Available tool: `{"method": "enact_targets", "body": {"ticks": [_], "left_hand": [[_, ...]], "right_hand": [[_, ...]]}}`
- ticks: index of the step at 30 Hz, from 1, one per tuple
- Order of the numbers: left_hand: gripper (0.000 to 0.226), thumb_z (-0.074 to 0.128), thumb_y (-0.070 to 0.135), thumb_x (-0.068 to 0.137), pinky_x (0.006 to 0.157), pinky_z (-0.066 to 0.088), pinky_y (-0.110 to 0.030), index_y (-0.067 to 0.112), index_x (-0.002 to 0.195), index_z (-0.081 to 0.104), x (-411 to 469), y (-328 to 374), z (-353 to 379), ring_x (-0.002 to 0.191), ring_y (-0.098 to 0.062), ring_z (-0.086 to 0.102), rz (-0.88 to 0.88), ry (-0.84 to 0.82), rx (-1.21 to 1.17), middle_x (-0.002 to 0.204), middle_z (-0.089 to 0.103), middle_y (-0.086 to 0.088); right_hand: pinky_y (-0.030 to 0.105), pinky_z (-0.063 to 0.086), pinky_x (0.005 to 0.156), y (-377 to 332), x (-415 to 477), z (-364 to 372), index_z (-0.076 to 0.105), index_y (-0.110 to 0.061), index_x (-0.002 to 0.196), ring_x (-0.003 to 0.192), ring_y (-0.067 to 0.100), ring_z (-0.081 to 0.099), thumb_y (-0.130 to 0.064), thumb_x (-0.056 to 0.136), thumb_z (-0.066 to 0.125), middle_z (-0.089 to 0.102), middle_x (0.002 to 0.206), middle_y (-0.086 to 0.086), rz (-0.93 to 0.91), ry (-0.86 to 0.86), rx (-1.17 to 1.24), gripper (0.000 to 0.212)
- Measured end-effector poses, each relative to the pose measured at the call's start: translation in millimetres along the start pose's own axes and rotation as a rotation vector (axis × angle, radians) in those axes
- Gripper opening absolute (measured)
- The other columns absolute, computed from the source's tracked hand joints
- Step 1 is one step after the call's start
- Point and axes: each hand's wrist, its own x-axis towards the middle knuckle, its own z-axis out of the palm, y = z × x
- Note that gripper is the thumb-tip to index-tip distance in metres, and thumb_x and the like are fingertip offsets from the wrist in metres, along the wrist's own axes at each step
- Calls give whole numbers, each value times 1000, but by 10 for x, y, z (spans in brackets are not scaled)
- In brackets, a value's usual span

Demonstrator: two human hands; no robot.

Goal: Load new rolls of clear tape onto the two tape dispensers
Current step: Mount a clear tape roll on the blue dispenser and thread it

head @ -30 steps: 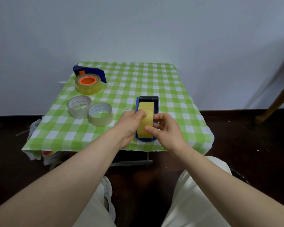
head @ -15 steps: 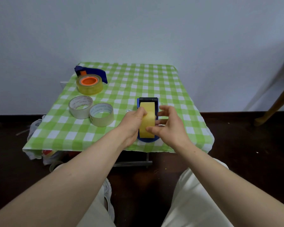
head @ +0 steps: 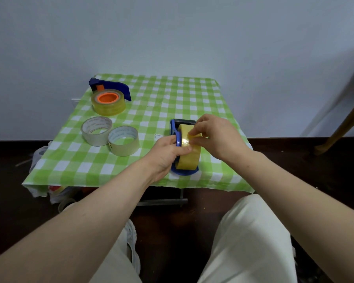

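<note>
Table (head: 172,92), small, under a green-and-white checked cloth, set against a pale wall.

Item 1: near dispenser (head: 184,172), blue, standing close to the front edge, right of centre, its black end pointing toward the far edge. A yellowish tape roll (head: 189,158) sits upright in it, on edge between the side plates.

Item 2: left hand (head: 166,154), curled round the left side of the near dispenser, the blue plate showing between thumb and forefinger – thumb laid across the face of the tape roll. Firm, closed grasp; the remaining fingers are hidden behind the hand.

Item 3: right hand (head: 217,135), reaching over from the right, thumb and forefinger pinched together on the top surface of the tape roll. Whether a loose tape end lies between them cannot be made out.

Item 4: far dispenser (head: 119,87), blue, lying on its side at the far-left corner, with a full roll (head: 108,109) on an orange core (head: 107,98) facing up.

Item 5: 2 thin clear rolls – first roll (head: 94,139) and second roll (head: 124,149) – lying flat near the left edge, touching each other, well apart from the hands.

Below the front edge: white trousers (head: 249,237), a pale shoe (head: 132,237), dark floor (head: 172,225).
</note>
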Motion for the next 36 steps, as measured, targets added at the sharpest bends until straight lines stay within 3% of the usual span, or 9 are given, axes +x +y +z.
{"method": "enact_targets", "body": {"ticks": [9, 13, 15, 18, 23, 26, 29, 33, 36], "left_hand": [[24, 59, -4, 85, 66, 57, -25, -1, 108, 62, 8, 9, 9, 82, -19, 66, -10, -7, 14, 92, 67, -9], [21, 60, -3, 85, 64, 57, -26, 1, 106, 63, 6, 12, 8, 81, -18, 66, -15, 1, -4, 91, 67, -8], [19, 60, -3, 85, 66, 57, -27, 3, 103, 63, 3, 13, 14, 81, -18, 66, -19, -7, 3, 91, 67, -7], [19, 60, -2, 85, 70, 58, -29, 2, 103, 63, 4, 10, 25, 83, -19, 66, -13, -4, 5, 93, 67, -9], [24, 58, -4, 86, 64, 57, -27, -2, 109, 61, -6, 20, 18, 84, -21, 66, -10, 23, -7, 93, 67, -10], [25, 59, -3, 86, 65, 58, -27, -2, 111, 61, -7, 21, 9, 86, -22, 66, -8, 40, -19, 97, 67, -12], [31, 60, -1, 86, 74, 58, -33, -5, 117, 59, 3, 22, 12, 93, -26, 65, -19, 54, -15, 107, 66, -17], [30, 61, -1, 85, 72, 59, -31, -5, 115, 60, 17, 35, 14, 92, -26, 66, -25, 56, -4, 107, 66, -17], [30, 62, -1, 85, 73, 58, -32, -3, 114, 61, 23, 26, 18, 92, -26, 66, -31, 56, 8, 105, 67, -15]], "right_hand": [[31, 50, 79, -54, 93, -57, 71, -11, 94, 91, 22, 64, -11, 85, 63, 63, 93, 0, 19, -69, 9, 12], [31, 49, 84, 12, 83, -51, 64, -14, 96, 95, 18, 58, -18, 86, 64, 53, 105, -1, -5, -68, 53, 11], [28, 49, 83, 44, 64, -57, 62, -14, 105, 91, 14, 56, -19, 83, 68, 46, 109, -4, 20, -20, 139, 23], [29, 47, 86, 42, 40, -12, 63, -11, 111, 97, 16, 56, -22, 85, 65, 51, 117, 1, 17, -17, 63, 28], [24, 41, 82, 19, -33, 116, 68, -4, 94, 105, 18, 55, -17, 87, 62, 55, 121, 2, 12, 78, 79, 16], [32, 47, 91, 49, -30, 117, 68, -4, 92, 103, 17, 56, -16, 85, 65, 52, 124, 2, 12, 80, 174, 14], [36, 48, 94, 71, -19, 129, 66, -2, 104, 107, 22, 57, -13, 85, 65, 50, 129, 6, 25, 119, 202, 22], [35, 47, 89, 62, -16, 177, 67, 0, 99, 104, 24, 58, -10, 89, 59, 55, 124, 6, -17, 147, 114, 17], [26, 43, 81, 112, -6, 150, 68, 0, 95, 102, 20, 57, -9, 89, 57, 56, 122, 5, -60, 134, 75, 15]]}}
